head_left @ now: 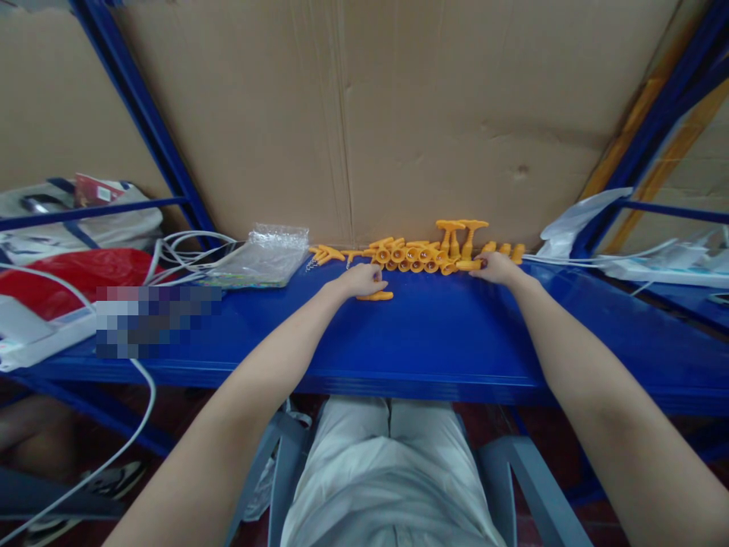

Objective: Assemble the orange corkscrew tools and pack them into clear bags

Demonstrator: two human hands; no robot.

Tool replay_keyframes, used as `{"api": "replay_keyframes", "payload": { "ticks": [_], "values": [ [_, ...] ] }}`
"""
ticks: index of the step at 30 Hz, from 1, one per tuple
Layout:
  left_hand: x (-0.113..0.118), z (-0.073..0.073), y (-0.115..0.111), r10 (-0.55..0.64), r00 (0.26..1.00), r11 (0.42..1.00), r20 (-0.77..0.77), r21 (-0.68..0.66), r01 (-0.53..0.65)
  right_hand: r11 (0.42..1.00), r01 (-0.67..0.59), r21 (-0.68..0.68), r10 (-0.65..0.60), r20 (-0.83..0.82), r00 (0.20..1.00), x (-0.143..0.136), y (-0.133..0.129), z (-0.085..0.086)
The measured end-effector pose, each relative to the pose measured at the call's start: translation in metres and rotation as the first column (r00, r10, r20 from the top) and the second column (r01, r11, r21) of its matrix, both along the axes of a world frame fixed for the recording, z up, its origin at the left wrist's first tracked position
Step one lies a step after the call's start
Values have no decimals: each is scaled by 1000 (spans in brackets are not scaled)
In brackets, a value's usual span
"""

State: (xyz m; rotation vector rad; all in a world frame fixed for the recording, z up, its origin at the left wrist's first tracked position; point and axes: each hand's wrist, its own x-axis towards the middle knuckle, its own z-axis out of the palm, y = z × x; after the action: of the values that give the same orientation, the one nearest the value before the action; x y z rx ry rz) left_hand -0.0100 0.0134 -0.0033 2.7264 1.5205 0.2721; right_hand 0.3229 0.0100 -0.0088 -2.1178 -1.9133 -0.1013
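Note:
My left hand (363, 281) is over the blue tabletop, its fingers closed on an orange corkscrew handle (376, 296) lying level beneath the fingertips. Farther right, my right hand (497, 268) pinches the end of an orange corkscrew body (469, 265) beside the stack. That stack of hollow orange corkscrew bodies (404, 265) lies between both hands, round openings facing me. Behind it two T-shaped corkscrews (468, 237) stand upright. Loose orange handles with metal spirals (326, 254) lie left of the stack. Several more orange pieces (504, 248) stand just behind my right hand.
A cardboard sheet (399, 114) rises behind the blue table (433, 342). Clear plastic bags (267, 258), white cables (187, 243) and a red bag (74, 277) crowd the left. At right are a white plastic bag (575, 224) and a power strip (666, 266). Blue posts frame both sides.

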Motion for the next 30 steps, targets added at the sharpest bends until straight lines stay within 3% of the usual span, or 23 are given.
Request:
{"api": "replay_keyframes", "payload": {
  "ticks": [8,13,16,21,24,30],
  "values": [
    [2,2,-7,-57,998,997,-11,-56,56,1000,8,-16,-8,20,1000,-2,-1,-2],
    [0,7,-12,37,994,993,-106,116,-25,999,39,-2,-39,83,996,-3,-3,9],
    [-3,14,-16,112,980,990,-165,107,-95,995,65,-76,-56,118,991,-9,-8,23],
    [-5,21,-18,109,959,984,-262,-110,-142,955,-155,-252,164,15,986,-41,-19,34],
    [-3,18,-17,82,970,985,-229,-132,-114,938,-283,-198,296,37,954,-63,-21,28],
    [-1,14,-17,117,977,983,-176,-120,-139,917,-387,-95,396,123,910,-85,-18,11]
  ]
}}
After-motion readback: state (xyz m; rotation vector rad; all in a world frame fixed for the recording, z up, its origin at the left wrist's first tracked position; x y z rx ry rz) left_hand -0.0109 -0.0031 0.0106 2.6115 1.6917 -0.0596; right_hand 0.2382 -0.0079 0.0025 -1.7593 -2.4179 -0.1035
